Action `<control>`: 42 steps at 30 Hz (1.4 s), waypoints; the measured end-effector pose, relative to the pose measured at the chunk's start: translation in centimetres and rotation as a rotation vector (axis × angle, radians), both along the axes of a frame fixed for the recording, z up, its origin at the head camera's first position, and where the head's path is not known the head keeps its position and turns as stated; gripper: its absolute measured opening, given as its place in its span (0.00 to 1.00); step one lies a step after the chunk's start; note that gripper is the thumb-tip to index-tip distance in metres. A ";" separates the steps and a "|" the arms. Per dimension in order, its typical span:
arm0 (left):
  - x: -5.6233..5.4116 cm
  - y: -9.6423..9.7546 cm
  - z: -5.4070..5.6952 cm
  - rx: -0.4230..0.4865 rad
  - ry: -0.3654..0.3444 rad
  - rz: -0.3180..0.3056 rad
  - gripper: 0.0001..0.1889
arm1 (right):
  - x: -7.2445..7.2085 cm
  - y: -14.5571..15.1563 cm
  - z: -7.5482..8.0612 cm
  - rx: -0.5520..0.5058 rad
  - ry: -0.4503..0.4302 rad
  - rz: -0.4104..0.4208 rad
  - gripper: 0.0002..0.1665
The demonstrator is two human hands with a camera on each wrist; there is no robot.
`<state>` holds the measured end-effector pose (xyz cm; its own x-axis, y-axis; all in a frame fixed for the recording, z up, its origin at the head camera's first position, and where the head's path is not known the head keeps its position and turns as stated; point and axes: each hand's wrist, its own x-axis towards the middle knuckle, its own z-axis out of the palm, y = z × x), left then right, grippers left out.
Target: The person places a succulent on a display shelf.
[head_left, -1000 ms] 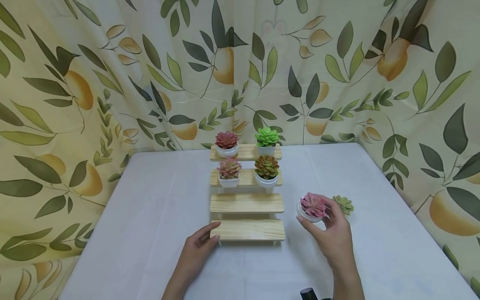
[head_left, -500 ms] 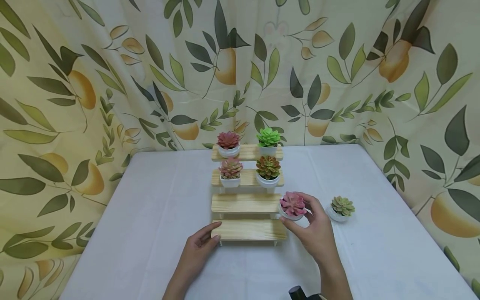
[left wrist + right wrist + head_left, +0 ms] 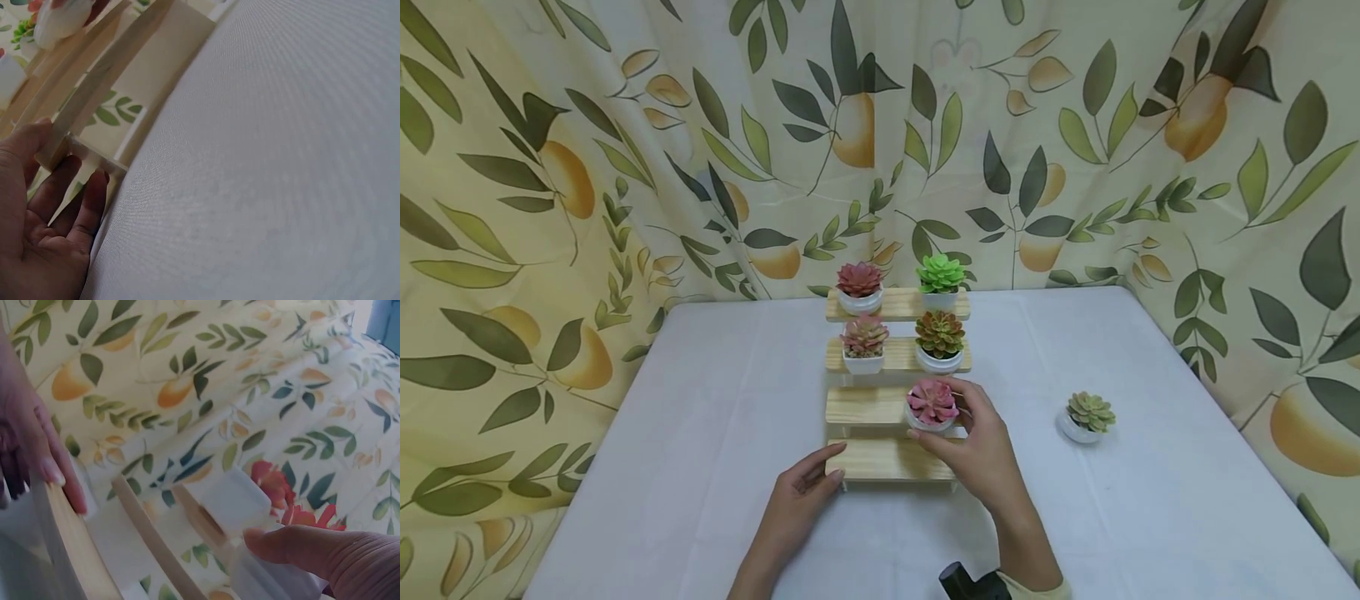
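A four-tier wooden stand [image 3: 868,460] stands mid-table. My left hand [image 3: 796,500] holds the left end of its lowest tier; in the left wrist view the thumb lies on the board [image 3: 100,81] with fingers around the end support. My right hand [image 3: 983,450] grips a pink potted succulent [image 3: 932,402] at the right end of the third tier down, thumb on the near side of its round white pot [image 3: 269,575]. On the second tier sit a pale pink succulent [image 3: 863,340] and a green-brown one [image 3: 939,335]. A dark red succulent [image 3: 859,283] and a bright green one [image 3: 941,277] occupy the top tier.
A pale green succulent [image 3: 1088,415] in a white pot stands on the white tablecloth [image 3: 1150,500], right of the stand. Behind the table hangs a leaf-and-fruit patterned curtain [image 3: 700,167]. A black device [image 3: 973,582] is at my right wrist.
My right hand has carried the pink succulent leftward from beside the stand to over the third tier, uncovering the pale green succulent. The left hand keeps its place on the lowest tier.
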<state>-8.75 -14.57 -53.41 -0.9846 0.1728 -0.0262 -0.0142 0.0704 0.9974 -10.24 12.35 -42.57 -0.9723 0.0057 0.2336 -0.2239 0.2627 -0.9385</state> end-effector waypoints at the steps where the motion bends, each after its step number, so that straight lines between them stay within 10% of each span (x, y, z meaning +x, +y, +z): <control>1: 0.0 0.0 0.0 0.000 -0.004 0.000 0.22 | -0.1 -0.3 0.1 -0.003 -0.001 0.007 0.44; 42: -0.2 0.1 0.2 0.027 -0.010 -0.014 0.21 | -2.1 -7.0 -0.1 0.079 -0.035 0.026 0.40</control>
